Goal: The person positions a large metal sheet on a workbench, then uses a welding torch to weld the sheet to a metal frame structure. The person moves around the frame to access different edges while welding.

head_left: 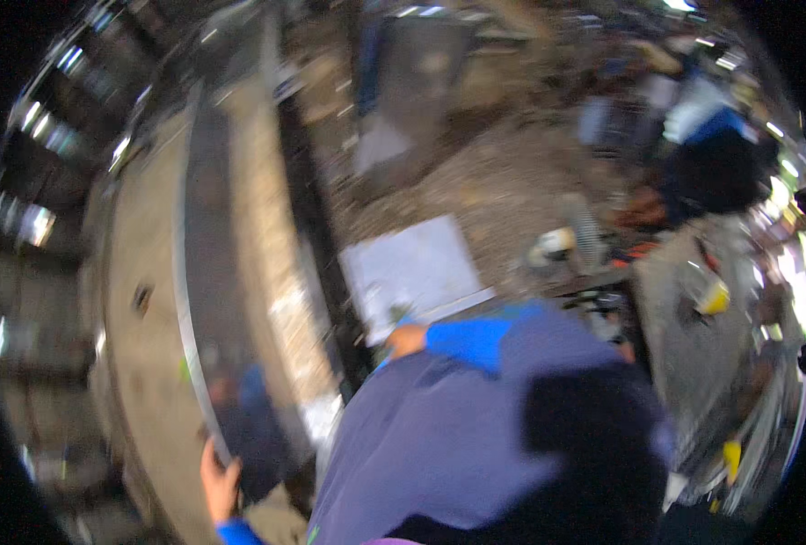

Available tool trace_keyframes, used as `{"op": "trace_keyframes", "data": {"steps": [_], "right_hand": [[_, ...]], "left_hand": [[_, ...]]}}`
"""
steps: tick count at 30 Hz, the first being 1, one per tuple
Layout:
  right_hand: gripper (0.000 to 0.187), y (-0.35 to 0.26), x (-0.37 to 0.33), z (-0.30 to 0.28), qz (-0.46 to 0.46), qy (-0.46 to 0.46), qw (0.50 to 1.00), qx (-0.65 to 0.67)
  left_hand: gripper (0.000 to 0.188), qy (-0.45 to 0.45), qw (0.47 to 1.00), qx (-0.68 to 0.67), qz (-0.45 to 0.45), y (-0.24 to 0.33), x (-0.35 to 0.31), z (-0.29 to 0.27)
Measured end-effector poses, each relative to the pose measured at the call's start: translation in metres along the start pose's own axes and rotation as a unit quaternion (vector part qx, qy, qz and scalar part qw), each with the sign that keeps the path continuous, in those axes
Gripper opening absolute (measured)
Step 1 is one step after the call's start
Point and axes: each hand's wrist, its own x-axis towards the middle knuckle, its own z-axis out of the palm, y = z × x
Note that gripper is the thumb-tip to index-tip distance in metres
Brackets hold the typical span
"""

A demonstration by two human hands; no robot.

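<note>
A long, dark, glossy metal strip (217,272) with a pale edge runs away from me on the left and reflects a blurred patch of blue sleeve. At its near end my left hand (222,480) grips the pale edge, thumb on one side and fingers on the other. My right hand (409,340), in a blue sleeve, is held across the front of my dark clothing. Close to it lies a white sheet (417,268), with a small greenish-blue patch beside the fingers. Motion blur hides what those fingers hold, if anything.
A pale, bright-lit bar (280,245) and a dark rail run alongside the strip. Brown ground (503,191) stretches ahead. To the right are a white round object (556,243), a yellow-marked item (714,298) and a cluttered heap with blue and white items (707,123).
</note>
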Motion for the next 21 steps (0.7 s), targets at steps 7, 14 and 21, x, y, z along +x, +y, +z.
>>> {"op": "trace_keyframes", "data": {"steps": [7, 14, 21], "right_hand": [[0.039, 0.037, -0.051, -0.041, 0.202, 0.159, 0.962, 0.091], [0.041, 0.109, -0.137, 0.016, 0.417, 0.156, 0.89, 0.103], [0.043, 0.08, -0.176, 0.056, 0.475, 0.119, 0.864, 0.115]], "left_hand": [[0.058, 0.23, 0.95, 0.211, -0.029, -0.067, 0.045, -0.01], [0.046, 0.197, 0.952, 0.221, 0.08, -0.112, 0.062, -0.049], [0.044, 0.192, 0.962, 0.184, 0.059, -0.149, 0.07, -0.055]]}}
